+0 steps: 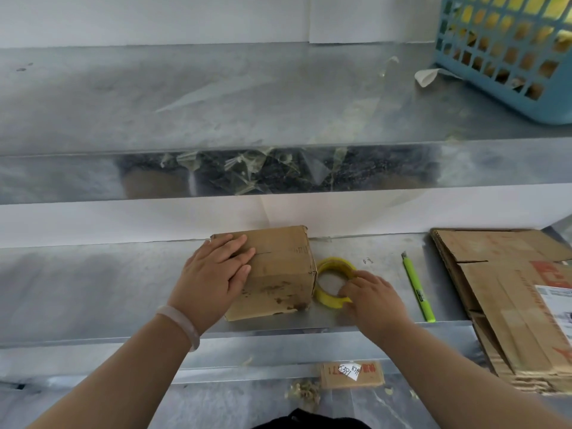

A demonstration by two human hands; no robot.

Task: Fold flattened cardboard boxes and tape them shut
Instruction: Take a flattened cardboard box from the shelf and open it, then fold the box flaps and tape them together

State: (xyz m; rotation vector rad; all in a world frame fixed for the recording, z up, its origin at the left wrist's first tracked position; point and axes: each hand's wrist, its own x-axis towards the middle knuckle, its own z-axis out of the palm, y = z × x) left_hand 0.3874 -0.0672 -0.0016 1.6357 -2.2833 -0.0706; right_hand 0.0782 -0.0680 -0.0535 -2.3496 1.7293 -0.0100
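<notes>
A small folded brown cardboard box (pixel 280 274) stands on the lower metal shelf (pixel 93 289), its top flaps closed along a middle seam. My left hand (pixel 216 274) lies flat on the left part of the box top, fingers straight, pressing the flaps down. Just right of the box lies a yellow tape roll (pixel 332 281). My right hand (pixel 371 297) grips the roll's near right rim, fingers curled over it.
A green utility knife (pixel 418 291) lies right of the tape. A stack of flattened cardboard boxes (pixel 507 292) overhangs the shelf's right end. On the upper shelf a blue plastic basket (pixel 510 54) stands at the far right, with tape scraps nearby. Cardboard scraps (pixel 351 374) lie below.
</notes>
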